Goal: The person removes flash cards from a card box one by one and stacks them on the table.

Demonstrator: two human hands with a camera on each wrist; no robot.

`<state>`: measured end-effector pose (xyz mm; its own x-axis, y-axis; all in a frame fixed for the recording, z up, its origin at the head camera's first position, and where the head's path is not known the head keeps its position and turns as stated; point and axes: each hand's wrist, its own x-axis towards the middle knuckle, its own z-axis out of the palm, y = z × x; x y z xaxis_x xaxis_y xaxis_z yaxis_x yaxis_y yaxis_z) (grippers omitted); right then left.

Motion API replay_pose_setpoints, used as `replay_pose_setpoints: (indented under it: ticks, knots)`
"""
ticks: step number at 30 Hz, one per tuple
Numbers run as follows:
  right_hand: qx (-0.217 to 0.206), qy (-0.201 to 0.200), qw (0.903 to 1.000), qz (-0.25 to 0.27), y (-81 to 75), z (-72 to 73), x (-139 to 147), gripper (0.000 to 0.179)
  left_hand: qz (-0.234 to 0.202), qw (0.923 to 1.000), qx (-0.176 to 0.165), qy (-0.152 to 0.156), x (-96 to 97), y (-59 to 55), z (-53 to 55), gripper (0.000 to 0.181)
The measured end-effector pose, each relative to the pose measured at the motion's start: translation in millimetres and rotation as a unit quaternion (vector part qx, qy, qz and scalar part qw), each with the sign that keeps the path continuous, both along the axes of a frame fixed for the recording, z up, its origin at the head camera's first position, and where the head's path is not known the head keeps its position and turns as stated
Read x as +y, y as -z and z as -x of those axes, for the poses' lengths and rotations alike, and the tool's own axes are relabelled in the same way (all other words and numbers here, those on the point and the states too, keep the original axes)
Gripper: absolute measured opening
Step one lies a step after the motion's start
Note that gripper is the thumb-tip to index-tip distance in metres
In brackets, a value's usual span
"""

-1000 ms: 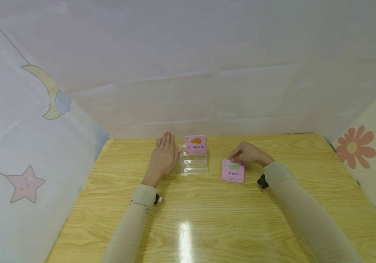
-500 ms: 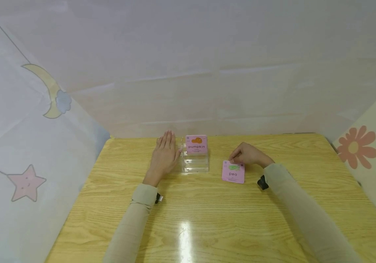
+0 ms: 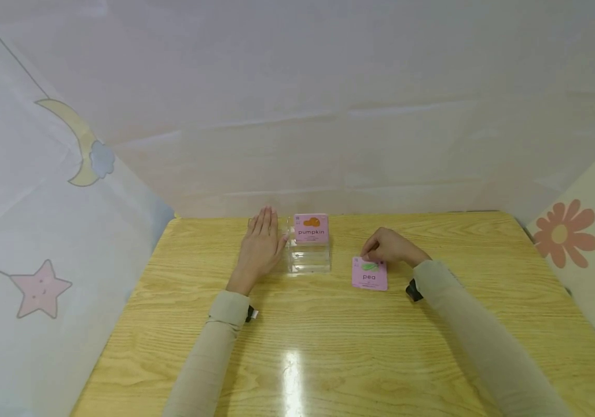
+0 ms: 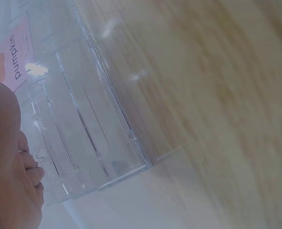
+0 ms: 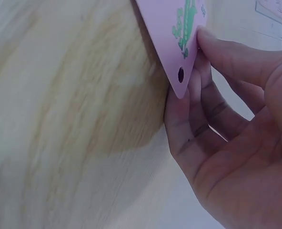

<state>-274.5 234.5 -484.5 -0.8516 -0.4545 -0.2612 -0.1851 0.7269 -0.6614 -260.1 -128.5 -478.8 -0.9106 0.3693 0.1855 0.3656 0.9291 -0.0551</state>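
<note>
A clear plastic tiered card stand point(image 3: 310, 260) sits near the table's far edge. A pink card printed "pumpkin" point(image 3: 311, 230) leans upright in its back tier; the tiers in front show bare in the left wrist view. My left hand point(image 3: 260, 250) lies with straight fingers along the stand's left part, thumb toward the pumpkin card. To the right of the stand, my right hand point(image 3: 390, 245) pinches the top edge of a pink "pea" card point(image 3: 369, 280) between thumb and fingers. In the right wrist view, this pea card point(image 5: 172, 33) shows green pods and a small dark hole at its corner.
The wooden table point(image 3: 297, 336) runs up to a pale cloth backdrop point(image 3: 308, 145) just behind the stand. Side cloths carry a moon, a star and a flower point(image 3: 563, 233). Black straps point(image 3: 414, 291) sit at both wrists.
The pea card and my right fingertips have shifted very slightly toward the near side of the table. My left hand, the stand and the pumpkin card stay put.
</note>
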Motion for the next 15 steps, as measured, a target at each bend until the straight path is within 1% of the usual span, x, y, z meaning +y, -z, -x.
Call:
replay_pose_setpoints:
  ticks: [4,11,15]
  knots:
    - [-0.005,0.006,1.0,0.001,-1.3,-0.9,-1.4,0.014,-0.004,1.0,-0.001,0.001,-0.2,0.1,0.8,0.074]
    - [0.001,0.006,1.0,0.005,-2.1,-0.6,-2.4,0.013,-0.003,1.0,-0.002,0.001,0.0,0.5,1.6,0.074]
    - [0.004,0.017,0.9998,0.005,-2.1,-0.3,-2.1,0.013,-0.006,1.0,-0.001,0.002,-0.3,0.8,1.9,0.074]
